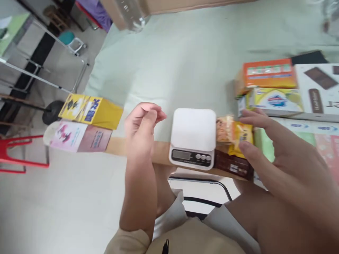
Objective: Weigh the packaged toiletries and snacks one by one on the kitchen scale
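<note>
A white kitchen scale (194, 130) with a dark display and buttons stands at the table's near edge. Its weighing plate is bare. Just left of it my left hand (144, 121) hovers with fingers curled in towards the thumb, and nothing shows in them. On the right my right hand (280, 144) has thumb and fingers spread, over a small yellow packet (243, 137). Whether the thumb touches that packet I cannot tell. Beside it lie a clear-wrapped snack (224, 128) and a dark brown packet (233, 165).
Right of the scale are an orange box (270, 74), a yellow-white box (277, 100), a white chocolate-picture box (319, 90) and green packs (266, 144). A yellow carton (106, 114) and a pink carton (92, 137) sit left. A clear plastic container (132, 16) stands at the back.
</note>
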The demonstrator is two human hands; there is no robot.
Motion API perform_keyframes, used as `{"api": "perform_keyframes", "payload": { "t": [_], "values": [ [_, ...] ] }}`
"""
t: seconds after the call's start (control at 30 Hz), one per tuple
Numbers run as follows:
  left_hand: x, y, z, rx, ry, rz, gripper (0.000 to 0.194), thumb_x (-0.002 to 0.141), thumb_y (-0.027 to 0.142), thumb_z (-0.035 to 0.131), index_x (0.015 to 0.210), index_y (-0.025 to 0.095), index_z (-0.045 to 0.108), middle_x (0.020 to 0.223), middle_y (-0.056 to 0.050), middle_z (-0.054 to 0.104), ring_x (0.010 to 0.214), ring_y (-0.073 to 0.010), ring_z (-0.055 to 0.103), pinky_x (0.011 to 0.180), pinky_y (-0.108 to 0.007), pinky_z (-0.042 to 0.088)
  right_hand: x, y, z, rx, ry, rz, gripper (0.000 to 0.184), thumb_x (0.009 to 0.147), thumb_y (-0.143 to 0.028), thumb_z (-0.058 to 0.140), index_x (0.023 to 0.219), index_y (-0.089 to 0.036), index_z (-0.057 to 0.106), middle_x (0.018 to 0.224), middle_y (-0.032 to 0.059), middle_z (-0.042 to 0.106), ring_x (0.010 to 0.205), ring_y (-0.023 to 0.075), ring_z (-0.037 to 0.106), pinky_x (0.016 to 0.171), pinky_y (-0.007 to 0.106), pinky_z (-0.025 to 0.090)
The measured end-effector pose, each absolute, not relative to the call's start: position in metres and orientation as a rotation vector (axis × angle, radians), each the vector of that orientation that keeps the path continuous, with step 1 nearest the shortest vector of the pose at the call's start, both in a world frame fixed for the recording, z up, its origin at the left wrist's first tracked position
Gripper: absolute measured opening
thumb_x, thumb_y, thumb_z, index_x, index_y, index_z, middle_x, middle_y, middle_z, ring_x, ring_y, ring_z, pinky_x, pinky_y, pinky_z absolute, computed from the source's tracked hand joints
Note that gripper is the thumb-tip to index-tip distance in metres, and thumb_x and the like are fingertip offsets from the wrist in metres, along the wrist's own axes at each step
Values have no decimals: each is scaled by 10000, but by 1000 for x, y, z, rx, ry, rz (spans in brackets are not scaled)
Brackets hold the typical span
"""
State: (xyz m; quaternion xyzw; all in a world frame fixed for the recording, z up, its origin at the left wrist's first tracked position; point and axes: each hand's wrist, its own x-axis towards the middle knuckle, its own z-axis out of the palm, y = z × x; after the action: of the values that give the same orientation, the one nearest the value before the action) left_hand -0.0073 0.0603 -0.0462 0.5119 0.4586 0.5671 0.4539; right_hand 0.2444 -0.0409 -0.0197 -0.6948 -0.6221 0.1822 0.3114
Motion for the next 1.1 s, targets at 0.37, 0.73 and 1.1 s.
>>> {"api": "perform_keyframes", "payload": {
  "t": [0.37, 0.73, 1.1],
  "values": [
    [-156, 40, -58, 815, 1218, 1674, 442, 1055, 551, 304, 1267, 334, 626, 1520, 30, 641, 1556, -205, 500, 1325, -456, 425, 22, 79, 13, -1273, -2366, 579, 480, 859, -325, 665, 1334, -259, 651, 1453, 86, 672, 1365, 336, 640, 1142, 514, 561],
    [-183, 32, -51, 990, 1209, 1606, 599, 1094, 496, 61, 1355, 468, 600, 1626, 219, 511, 1655, -154, 300, 1408, -514, 309, -81, 155, -45, -1282, -2600, 589, 778, 791, -540, 768, 1484, -280, 528, 1481, 131, 571, 1345, 393, 603, 1038, 567, 588],
    [-141, 44, -55, 994, 1211, 1879, 214, 1046, 474, 504, 1098, 332, 656, 1331, 14, 702, 1470, -258, 567, 1310, -491, 439, 34, 136, -30, -1405, -2603, 642, 717, 695, -286, 822, 1356, -326, 546, 1541, 92, 553, 1474, 357, 503, 1201, 524, 513]
  ]
}}
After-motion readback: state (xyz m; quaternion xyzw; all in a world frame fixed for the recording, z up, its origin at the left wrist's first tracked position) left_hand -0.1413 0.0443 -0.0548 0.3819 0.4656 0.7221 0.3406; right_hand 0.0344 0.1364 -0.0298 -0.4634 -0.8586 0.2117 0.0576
